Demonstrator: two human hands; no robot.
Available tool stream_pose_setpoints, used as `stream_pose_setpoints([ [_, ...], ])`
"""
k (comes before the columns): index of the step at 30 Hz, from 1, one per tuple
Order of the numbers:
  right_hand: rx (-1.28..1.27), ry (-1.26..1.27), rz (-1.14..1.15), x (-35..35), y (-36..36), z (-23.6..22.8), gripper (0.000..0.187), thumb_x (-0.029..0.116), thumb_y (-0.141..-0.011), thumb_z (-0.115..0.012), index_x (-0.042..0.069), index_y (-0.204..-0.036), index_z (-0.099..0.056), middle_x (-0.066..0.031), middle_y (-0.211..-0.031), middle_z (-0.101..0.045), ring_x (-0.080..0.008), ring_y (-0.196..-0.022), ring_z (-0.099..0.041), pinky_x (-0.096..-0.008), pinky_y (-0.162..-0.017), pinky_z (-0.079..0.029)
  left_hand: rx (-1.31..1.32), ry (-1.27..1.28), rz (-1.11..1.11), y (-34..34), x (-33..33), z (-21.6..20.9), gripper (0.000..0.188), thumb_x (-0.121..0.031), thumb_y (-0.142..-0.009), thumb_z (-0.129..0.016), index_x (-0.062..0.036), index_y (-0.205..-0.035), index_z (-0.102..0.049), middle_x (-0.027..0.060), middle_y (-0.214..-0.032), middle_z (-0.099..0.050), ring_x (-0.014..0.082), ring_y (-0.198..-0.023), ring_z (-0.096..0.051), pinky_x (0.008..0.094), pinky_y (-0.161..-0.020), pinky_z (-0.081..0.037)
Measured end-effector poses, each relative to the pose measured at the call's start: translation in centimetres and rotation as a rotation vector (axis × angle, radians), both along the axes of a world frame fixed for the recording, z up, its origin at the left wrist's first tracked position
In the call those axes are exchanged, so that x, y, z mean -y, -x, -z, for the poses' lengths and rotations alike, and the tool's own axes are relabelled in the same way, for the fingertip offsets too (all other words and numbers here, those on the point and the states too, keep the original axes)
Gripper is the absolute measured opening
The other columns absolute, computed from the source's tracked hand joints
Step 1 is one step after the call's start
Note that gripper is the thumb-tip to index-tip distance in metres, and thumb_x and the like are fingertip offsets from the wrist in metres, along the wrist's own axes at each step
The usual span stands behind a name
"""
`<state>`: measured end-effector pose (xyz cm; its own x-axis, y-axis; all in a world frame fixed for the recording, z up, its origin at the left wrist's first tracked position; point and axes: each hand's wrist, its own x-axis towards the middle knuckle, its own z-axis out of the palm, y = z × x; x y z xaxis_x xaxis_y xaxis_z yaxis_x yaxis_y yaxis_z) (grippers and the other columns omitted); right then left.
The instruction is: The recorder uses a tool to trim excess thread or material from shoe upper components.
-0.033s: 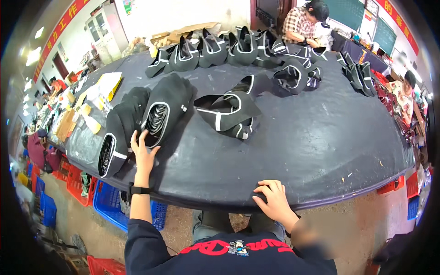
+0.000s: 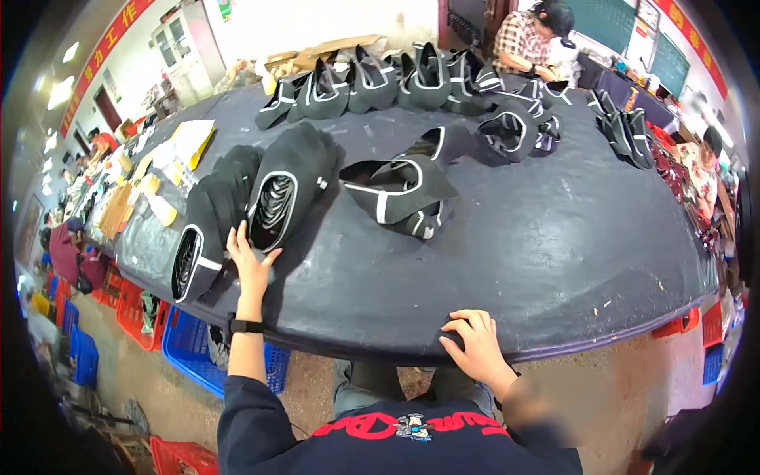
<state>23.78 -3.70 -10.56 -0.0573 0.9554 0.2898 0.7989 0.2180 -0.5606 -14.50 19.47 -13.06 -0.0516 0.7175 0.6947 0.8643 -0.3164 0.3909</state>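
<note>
At the far left of the table (image 2: 554, 269), a pale yellow bottle (image 2: 162, 210) lies beside the first nested stack (image 2: 226, 190) of black, white-trimmed fabric pieces; its open end faces the near edge. Just right of it, the second nested stack (image 2: 305, 154) lies at a slant, many layers showing inside its opening. These two look gathered, so the nesting seems partly done. The rest appears left to gather: a back row (image 2: 370, 91) of upright pieces along the far side, a loose overlapping pair (image 2: 423, 186) near the middle, a looped piece (image 2: 504, 134) farther back, and a small cluster (image 2: 625, 138) by the right-hand edge. A co-worker in a checked shirt (image 2: 518, 43) sits beyond the far side.

The left hand (image 2: 253, 273), a black band (image 2: 247, 326) at its wrist, reaches forward with the forearm nearly straight. Its fingers point up toward the second stack's near end, thumb spread to the right; the grip is relaxed and not closed around anything, though whether the fingertips press on the fabric is hard to tell from above. The right hand (image 2: 479, 344) rests at the near edge, forearm angled in from the lower right, fingers softly bent, its grip slack with nothing in it.
</note>
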Motion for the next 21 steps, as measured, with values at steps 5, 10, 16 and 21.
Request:
stream_pose_setpoints([
  [5, 0.038, -0.034, 0.05, 0.2, 0.2, 0.3, 0.019, 0.017, -0.074, -0.069, 0.01, -0.091, -0.061, -0.0075, -0.108, -0.054, -0.0279, -0.107, -0.046, -0.0405, -0.088, -0.035, 0.835, 0.346, 0.217, -0.2, -0.9, 1.6, 0.108, 0.001, -0.061, -0.082, 0.0007, -0.141, -0.009, 0.0239, -0.136, -0.027, 0.0295, -0.11, -0.05, 0.038, -0.092, -0.047],
  [10, 0.041, -0.024, 0.062, 0.0, 0.6, 0.5, 0.019, 0.016, -0.073, -0.069, 0.01, -0.09, -0.061, -0.0071, -0.107, -0.054, -0.0278, -0.105, -0.047, -0.0406, -0.088, -0.034, 1.099, 0.428, 0.316, -0.6, 0.0, -0.9, 0.097, 0.002, -0.069, -0.076, -0.0042, -0.143, -0.014, 0.0222, -0.133, -0.032, 0.0249, -0.105, -0.053, 0.0329, -0.086, -0.048],
  [16, 0.057, -0.042, 0.078, -0.1, 0.8, 0.6, 0.018, 0.015, -0.073, -0.069, 0.011, -0.089, -0.06, -0.0071, -0.107, -0.054, -0.0278, -0.104, -0.047, -0.0407, -0.086, -0.034, 1.583, 0.532, 0.548, -1.6, 0.4, -3.4, 0.08, 0.0, -0.078, -0.069, -0.0196, -0.141, -0.024, 0.0134, -0.115, -0.046, 0.0201, -0.097, -0.052, 0.0318, -0.082, -0.046],
  [21, 0.063, -0.069, 0.086, -0.1, 0.8, 0.7, 0.018, 0.015, -0.073, -0.069, 0.011, -0.088, -0.06, -0.007, -0.105, -0.054, -0.0279, -0.102, -0.048, -0.0408, -0.085, -0.035, 2.004, 0.633, 0.602, -1.2, -1.1, -2.8, 0.058, -0.009, -0.08, -0.071, -0.0089, -0.124, -0.034, 0.0163, -0.109, -0.049, 0.0244, -0.089, -0.057, 0.033, -0.067, -0.048],
])
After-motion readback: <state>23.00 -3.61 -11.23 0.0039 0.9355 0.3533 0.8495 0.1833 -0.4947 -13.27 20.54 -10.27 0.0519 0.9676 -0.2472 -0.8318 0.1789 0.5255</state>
